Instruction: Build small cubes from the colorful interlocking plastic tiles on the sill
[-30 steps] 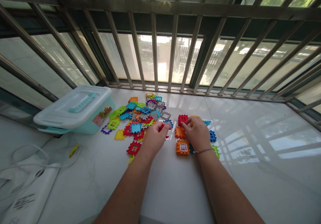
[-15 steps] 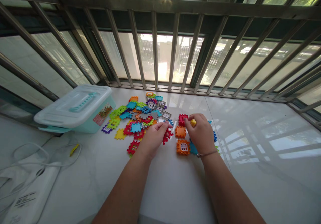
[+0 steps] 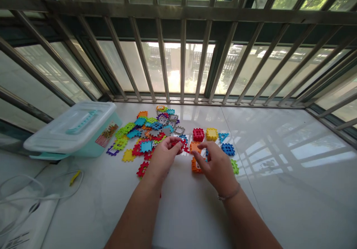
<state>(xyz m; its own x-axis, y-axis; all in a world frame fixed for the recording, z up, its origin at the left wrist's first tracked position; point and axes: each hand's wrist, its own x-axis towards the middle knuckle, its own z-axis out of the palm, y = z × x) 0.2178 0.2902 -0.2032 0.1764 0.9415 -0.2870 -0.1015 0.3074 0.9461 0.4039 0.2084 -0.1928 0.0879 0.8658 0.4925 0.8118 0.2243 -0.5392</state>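
Observation:
My left hand [image 3: 166, 156] is closed, pinching a red toothed building tile [image 3: 186, 148] between thumb and fingers. To its right my right hand [image 3: 220, 167] has thumb and index finger apart, with nothing visible between them. The right fingertips hover over or beside an orange tile block [image 3: 194, 146]; contact cannot be made out. Just below stands another orange block with a white window [image 3: 196, 166], partly covered by the right hand. Beyond the hands are a red block [image 3: 198, 134] and a yellow block [image 3: 211, 134].
A heap of mixed interlocking tiles [image 3: 150, 128] lies left of the hands. Rightward are a light-blue triangle [image 3: 223, 137], a blue block [image 3: 228, 149] and a green piece [image 3: 234, 166]. A lidded teal box [image 3: 72, 130], cables and a power strip [image 3: 33, 223] lie left; metal bars [image 3: 182, 67] rise behind.
My right hand has drawn back from the red and yellow blocks, leaving both in plain sight. The left hand keeps its red tile. The whole view has shifted slightly.

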